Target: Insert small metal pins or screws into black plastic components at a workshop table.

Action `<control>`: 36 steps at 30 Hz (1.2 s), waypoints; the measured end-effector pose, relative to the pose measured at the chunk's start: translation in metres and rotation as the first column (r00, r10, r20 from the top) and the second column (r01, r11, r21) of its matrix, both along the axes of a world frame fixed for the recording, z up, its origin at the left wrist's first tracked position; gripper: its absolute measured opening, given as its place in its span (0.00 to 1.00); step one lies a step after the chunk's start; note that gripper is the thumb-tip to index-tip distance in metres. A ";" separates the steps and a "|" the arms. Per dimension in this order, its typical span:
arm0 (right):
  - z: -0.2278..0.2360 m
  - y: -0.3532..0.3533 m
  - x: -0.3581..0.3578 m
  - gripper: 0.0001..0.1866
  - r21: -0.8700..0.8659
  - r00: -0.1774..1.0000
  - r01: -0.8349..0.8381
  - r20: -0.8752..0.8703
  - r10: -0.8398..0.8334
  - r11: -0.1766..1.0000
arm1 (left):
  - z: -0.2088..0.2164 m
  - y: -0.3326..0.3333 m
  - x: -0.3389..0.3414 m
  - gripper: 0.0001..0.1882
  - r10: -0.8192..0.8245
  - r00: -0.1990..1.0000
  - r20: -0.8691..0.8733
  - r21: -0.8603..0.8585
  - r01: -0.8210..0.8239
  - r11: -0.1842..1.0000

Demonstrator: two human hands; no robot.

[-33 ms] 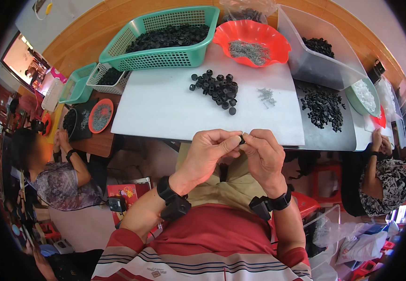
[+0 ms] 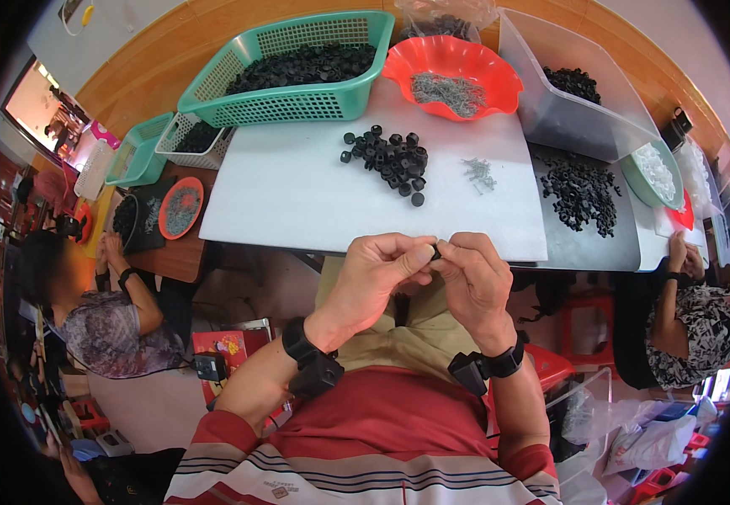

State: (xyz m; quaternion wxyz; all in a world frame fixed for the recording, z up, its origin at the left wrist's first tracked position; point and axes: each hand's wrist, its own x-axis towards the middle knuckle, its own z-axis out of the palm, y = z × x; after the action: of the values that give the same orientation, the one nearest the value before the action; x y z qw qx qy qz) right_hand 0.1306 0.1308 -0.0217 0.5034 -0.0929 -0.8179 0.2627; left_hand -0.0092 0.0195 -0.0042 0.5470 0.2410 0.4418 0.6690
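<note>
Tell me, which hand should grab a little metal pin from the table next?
Probably the right hand. The pins lie on the white board almost straight beyond it, while the left hand sits nearer the black caps. Both pinch one small black part.

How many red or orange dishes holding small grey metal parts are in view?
2. A red scalloped bowl stands at the table's far edge between the green basket and the clear bin; an orange plate lies on the left-hand table. Others may be hidden.
</note>
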 end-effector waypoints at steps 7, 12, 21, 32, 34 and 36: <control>0.001 0.004 0.006 0.14 -0.001 0.999 -0.017 0.049 0.017 1.000 | 0.002 0.003 0.007 0.11 0.009 0.999 -0.039 0.042 -0.008 0.999; 0.012 0.003 0.014 0.17 -0.184 0.986 -0.064 0.142 0.091 0.981 | 0.007 0.004 0.006 0.10 -0.009 0.994 -0.108 0.042 0.013 0.999; 0.037 0.006 0.022 0.16 -0.349 0.901 -0.192 0.307 0.306 0.917 | 0.012 -0.001 -0.002 0.16 -0.084 0.995 -0.045 -0.009 0.083 0.996; 0.036 0.002 0.021 0.11 -0.352 0.891 -0.207 0.316 0.324 0.913 | 0.006 -0.006 -0.007 0.13 -0.166 0.985 -0.042 0.002 0.166 0.986; 0.036 0.001 0.019 0.11 -0.428 0.894 -0.198 0.290 0.342 0.882 | 0.006 -0.006 -0.008 0.12 -0.160 0.986 -0.037 0.007 0.160 0.987; 0.037 0.000 0.019 0.11 -0.405 0.895 -0.191 0.302 0.328 0.894 | 0.007 -0.006 -0.009 0.11 -0.163 0.986 -0.036 0.007 0.163 0.987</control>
State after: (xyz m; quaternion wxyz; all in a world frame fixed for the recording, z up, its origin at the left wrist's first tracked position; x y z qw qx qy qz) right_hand 0.1496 0.1311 0.0152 0.2773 -0.1194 -0.8383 0.4540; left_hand -0.0186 0.0136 0.0029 0.5907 0.2909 0.4269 0.6199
